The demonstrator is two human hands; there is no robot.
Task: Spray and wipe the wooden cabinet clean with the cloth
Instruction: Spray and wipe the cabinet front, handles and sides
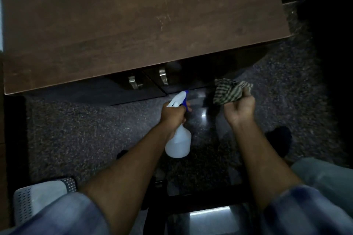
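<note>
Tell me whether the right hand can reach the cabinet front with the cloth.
Probably yes: the right hand grips the cloth close before the cabinet front, nothing between; the spray bottle in the left hand is aside.

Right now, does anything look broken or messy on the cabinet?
Yes. The cabinet top has pale scratches right of its middle, lighter than the dark wood around them. Nothing looks spilled or broken.
</note>
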